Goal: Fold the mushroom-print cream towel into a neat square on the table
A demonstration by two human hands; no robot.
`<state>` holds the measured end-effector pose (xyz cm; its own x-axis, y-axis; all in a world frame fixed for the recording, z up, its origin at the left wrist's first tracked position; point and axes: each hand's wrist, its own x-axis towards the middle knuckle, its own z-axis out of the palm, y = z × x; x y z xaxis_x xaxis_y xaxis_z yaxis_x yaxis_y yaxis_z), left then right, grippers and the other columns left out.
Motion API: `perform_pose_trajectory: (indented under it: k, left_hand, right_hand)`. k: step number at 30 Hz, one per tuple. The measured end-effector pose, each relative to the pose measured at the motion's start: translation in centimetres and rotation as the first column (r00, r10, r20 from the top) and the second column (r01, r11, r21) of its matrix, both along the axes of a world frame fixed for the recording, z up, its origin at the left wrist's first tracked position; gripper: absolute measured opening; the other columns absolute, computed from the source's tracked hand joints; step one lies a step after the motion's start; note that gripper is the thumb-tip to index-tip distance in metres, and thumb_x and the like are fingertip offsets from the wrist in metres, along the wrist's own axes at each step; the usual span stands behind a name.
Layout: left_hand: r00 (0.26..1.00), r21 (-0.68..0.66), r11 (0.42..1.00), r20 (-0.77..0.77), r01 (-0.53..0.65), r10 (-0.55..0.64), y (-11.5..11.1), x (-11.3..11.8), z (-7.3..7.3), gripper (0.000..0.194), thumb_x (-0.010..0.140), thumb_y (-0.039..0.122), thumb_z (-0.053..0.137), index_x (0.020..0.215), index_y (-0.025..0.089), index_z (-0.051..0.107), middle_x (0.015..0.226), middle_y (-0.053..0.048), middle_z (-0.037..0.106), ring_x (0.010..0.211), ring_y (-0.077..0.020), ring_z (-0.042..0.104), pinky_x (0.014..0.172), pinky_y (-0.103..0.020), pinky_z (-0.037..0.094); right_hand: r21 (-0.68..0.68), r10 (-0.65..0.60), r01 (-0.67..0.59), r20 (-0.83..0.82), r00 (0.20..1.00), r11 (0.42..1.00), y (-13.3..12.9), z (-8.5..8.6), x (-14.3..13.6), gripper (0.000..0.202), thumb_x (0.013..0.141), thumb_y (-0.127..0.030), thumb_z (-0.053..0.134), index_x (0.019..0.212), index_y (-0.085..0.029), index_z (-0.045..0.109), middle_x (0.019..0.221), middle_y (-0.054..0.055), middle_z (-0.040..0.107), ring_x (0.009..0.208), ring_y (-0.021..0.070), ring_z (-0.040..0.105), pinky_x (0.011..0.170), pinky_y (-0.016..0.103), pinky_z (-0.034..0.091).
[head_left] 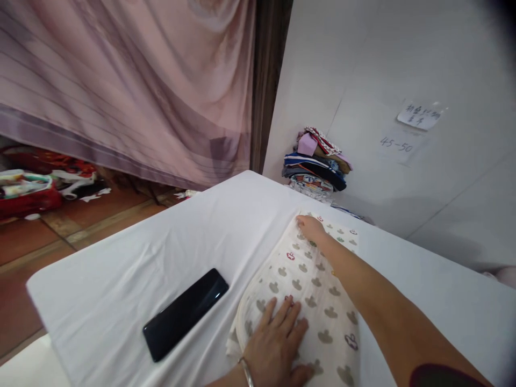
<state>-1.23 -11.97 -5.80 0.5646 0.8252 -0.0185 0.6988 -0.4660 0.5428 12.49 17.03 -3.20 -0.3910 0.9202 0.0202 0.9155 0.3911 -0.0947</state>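
Observation:
A folded cream cloth (298, 284), printed with grey mushroom-like shapes and a few red and green outlines, lies on the white-covered table (133, 274). Flat on its near part rests my left hand (278, 338), fingers spread, with a silver bangle at the wrist. My right hand (311, 227) reaches across to the far left corner of the cloth. Its fingers are closed on the edge there, though the thumb side is partly hidden. Curved layers of the fold show along the cloth's left side. To the left of the cloth is a black smartphone (185, 314), screen up.
Behind the table's far edge stands a stack of folded clothes (316, 161) against the white wall (363, 70). Handwritten paper notes (419, 115) hang on that wall. A pink curtain (161, 80) covers the back left. A red container (30, 199) stands on the tiled floor.

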Motion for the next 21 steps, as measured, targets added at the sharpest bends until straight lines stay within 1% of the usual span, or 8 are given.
perform_pose_trajectory:
  k: [3, 7, 12, 14, 16, 18, 19, 21]
  left_hand:
    - [1.000, -0.016, 1.000, 0.030, -0.002, 0.002, -0.1, 0.1, 0.0, 0.071, 0.081, 0.062, 0.042, 0.141, 0.030, 0.026, 0.150, -0.005, 0.017, 0.138, -0.0302, 0.006, 0.110, -0.058, 0.005]
    - [0.999, -0.025, 1.000, 0.046, -0.008, 0.009, -0.1, 0.1, 0.3, 0.070, 0.081, 0.061, 0.041, 0.140, 0.026, 0.029, 0.149, -0.008, 0.018, 0.138, -0.0297, 0.006, 0.110, -0.057, 0.004]
    - [0.995, 0.001, 0.999, 0.098, -0.035, 0.035, -0.2, 0.0, 0.5, 0.064, 0.081, 0.058, 0.046, 0.135, 0.025, 0.037, 0.147, -0.008, 0.028, 0.138, -0.0281, 0.011, 0.111, -0.055, 0.006]
    - [0.991, 0.016, 0.999, 0.122, -0.048, 0.046, -0.2, 0.1, 0.5, 0.061, 0.079, 0.056, 0.049, 0.132, 0.026, 0.041, 0.144, -0.007, 0.033, 0.137, -0.0287, 0.016, 0.110, -0.056, 0.009]
    - [0.986, 0.038, 0.997, 0.152, -0.069, 0.062, -0.1, 0.1, 0.9, 0.056, 0.079, 0.054, 0.052, 0.126, 0.026, 0.047, 0.140, -0.006, 0.041, 0.134, -0.0286, 0.024, 0.110, -0.055, 0.014]
    - [0.975, 0.083, 0.988, 0.193, -0.130, 0.112, 0.2, -0.2, 1.5, 0.045, 0.080, 0.048, 0.054, 0.119, 0.026, 0.052, 0.134, -0.005, 0.048, 0.129, -0.0264, 0.035, 0.108, -0.050, 0.023]
    - [0.965, 0.119, 0.976, 0.212, -0.183, 0.155, 0.5, -0.5, 1.9, 0.038, 0.082, 0.042, 0.053, 0.115, 0.025, 0.054, 0.131, -0.004, 0.051, 0.125, -0.0248, 0.040, 0.107, -0.047, 0.027]
    - [0.933, 0.208, 0.925, 0.238, -0.319, 0.268, 1.3, -1.5, 2.5, 0.028, 0.085, 0.031, 0.049, 0.111, 0.023, 0.056, 0.127, -0.005, 0.054, 0.119, -0.0226, 0.045, 0.103, -0.043, 0.032]
  right_hand:
    - [-0.034, 0.022, -0.020, 0.040, 0.999, 0.999, 0.8, 0.0, -0.5, 0.029, 0.083, -0.020, 0.045, 0.107, -0.022, 0.061, 0.112, 0.007, 0.063, 0.102, 0.0214, 0.055, 0.082, 0.028, 0.038]
    - [-0.016, -0.008, 0.009, 0.061, 0.998, 1.000, 1.0, 0.3, -0.6, 0.019, 0.082, -0.024, 0.050, 0.096, -0.019, 0.063, 0.098, 0.010, 0.066, 0.092, 0.0221, 0.058, 0.074, 0.028, 0.038]
    - [0.078, -0.092, 0.093, -0.018, 0.996, 0.993, 1.0, 0.6, -1.3, 0.025, 0.089, -0.024, 0.037, 0.099, -0.018, 0.059, 0.095, 0.010, 0.066, 0.087, 0.0199, 0.058, 0.069, 0.026, 0.036]
    - [0.087, -0.098, 0.103, -0.055, 0.994, 0.991, 1.2, 0.4, -1.7, 0.025, 0.088, -0.023, 0.037, 0.098, -0.019, 0.060, 0.093, 0.009, 0.066, 0.086, 0.0192, 0.058, 0.068, 0.025, 0.037]
    - [0.070, -0.087, 0.093, -0.087, 0.992, 0.993, 1.5, 0.0, -1.8, 0.025, 0.087, -0.021, 0.037, 0.096, -0.019, 0.061, 0.091, 0.007, 0.067, 0.084, 0.0175, 0.058, 0.068, 0.024, 0.038]
    - [0.039, -0.072, 0.077, -0.113, 0.991, 0.996, 1.8, -0.5, -1.6, 0.029, 0.085, -0.017, 0.036, 0.102, -0.019, 0.060, 0.088, 0.004, 0.068, 0.080, 0.0154, 0.058, 0.067, 0.022, 0.039]
    - [0.020, -0.062, 0.065, -0.121, 0.991, 0.998, 1.9, -0.6, -1.4, 0.033, 0.084, -0.015, 0.035, 0.106, -0.018, 0.059, 0.086, 0.003, 0.068, 0.077, 0.0146, 0.058, 0.065, 0.022, 0.040]
    - [-0.017, -0.028, 0.026, -0.127, 0.991, 1.000, 2.1, -0.7, -0.9, 0.037, 0.080, -0.012, 0.037, 0.111, -0.018, 0.058, 0.082, 0.002, 0.068, 0.072, 0.0135, 0.058, 0.063, 0.021, 0.039]
